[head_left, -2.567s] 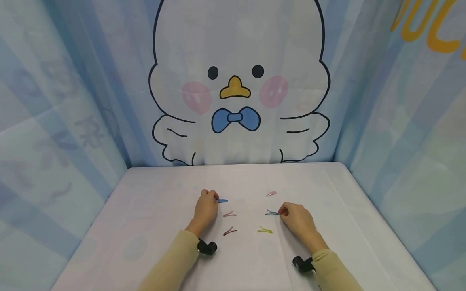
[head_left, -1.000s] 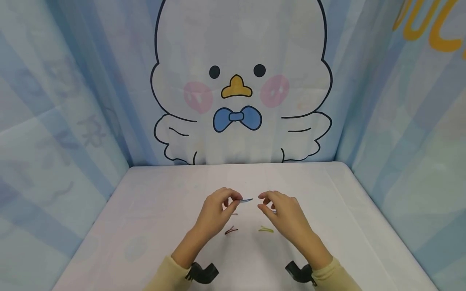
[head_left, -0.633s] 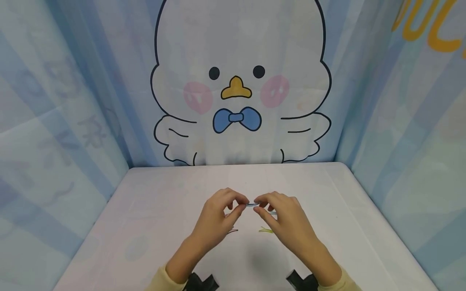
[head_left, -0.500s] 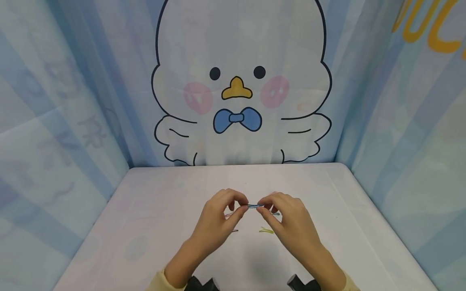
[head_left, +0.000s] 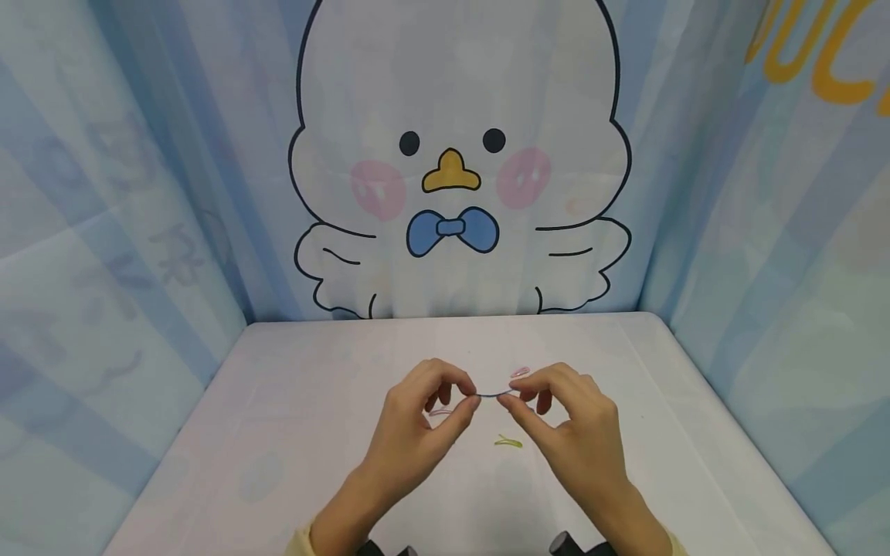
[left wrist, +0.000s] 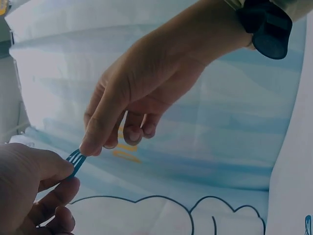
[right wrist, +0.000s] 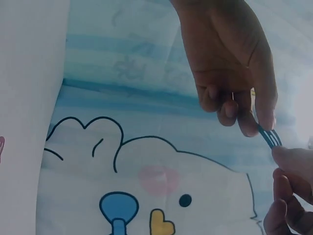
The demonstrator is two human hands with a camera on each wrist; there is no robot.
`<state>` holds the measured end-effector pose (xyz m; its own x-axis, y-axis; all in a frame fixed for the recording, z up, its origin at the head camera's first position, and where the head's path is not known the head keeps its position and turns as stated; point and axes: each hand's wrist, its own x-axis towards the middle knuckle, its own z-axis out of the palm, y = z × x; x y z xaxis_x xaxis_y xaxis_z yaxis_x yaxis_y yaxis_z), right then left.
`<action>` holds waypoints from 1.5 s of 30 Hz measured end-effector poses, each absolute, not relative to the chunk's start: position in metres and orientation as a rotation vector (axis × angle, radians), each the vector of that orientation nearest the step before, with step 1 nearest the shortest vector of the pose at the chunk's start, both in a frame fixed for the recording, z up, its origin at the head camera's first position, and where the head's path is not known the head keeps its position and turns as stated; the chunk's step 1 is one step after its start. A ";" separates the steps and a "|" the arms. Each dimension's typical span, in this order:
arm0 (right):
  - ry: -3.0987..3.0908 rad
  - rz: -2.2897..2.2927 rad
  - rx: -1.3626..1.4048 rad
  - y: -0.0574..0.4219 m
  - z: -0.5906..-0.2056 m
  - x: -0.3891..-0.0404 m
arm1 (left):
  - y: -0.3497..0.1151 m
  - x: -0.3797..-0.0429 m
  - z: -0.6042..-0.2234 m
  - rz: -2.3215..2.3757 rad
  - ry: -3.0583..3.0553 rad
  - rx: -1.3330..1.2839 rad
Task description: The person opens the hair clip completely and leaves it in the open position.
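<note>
A blue snap hair clip (head_left: 492, 395) is held in the air above the table, stretched between both hands. My left hand (head_left: 415, 421) pinches one end with thumb and forefinger. The thumb and forefinger of my right hand (head_left: 580, 421) pinch the opposite end. Seen edge-on from the head, the clip looks like a thin curved line; slots show along its body (left wrist: 76, 157) in the left wrist view. On the table lie a pink hair clip (head_left: 520, 372), a yellow-green one (head_left: 508, 442) and a pale pink one (head_left: 439, 412) partly behind my left hand.
Another blue hair clip (left wrist: 308, 225) lies on the table at the right edge of the left wrist view. The white table (head_left: 278, 386) is enclosed by pale blue curtains (head_left: 125, 232), with a cartoon bird on the back one.
My left hand has lifted the blue hair clip and brought it to the middle. My right hand has left the other blue clip and taken the held clip's far end. The dark red clip is hidden.
</note>
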<state>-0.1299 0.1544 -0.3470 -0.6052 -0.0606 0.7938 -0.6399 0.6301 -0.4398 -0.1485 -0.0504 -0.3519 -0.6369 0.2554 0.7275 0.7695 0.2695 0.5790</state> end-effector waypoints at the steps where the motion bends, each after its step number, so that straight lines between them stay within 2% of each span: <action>1: -2.064 0.970 0.551 0.155 -0.347 -0.129 | -0.050 -0.148 -0.351 -1.363 -2.040 -0.923; 31: -1.694 0.906 0.643 0.148 -0.355 -0.134 | -0.039 -0.151 -0.348 -1.342 -1.825 -0.951; 45: -1.805 0.847 0.615 0.149 -0.359 -0.141 | -0.044 -0.157 -0.354 -1.270 -1.906 -0.913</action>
<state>-0.1406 0.1495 -0.3594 -0.3634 -0.0279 0.9312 -0.7339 0.6243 -0.2677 -0.1571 -0.0435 -0.3542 -0.5361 0.1877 0.8230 0.8318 0.2836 0.4771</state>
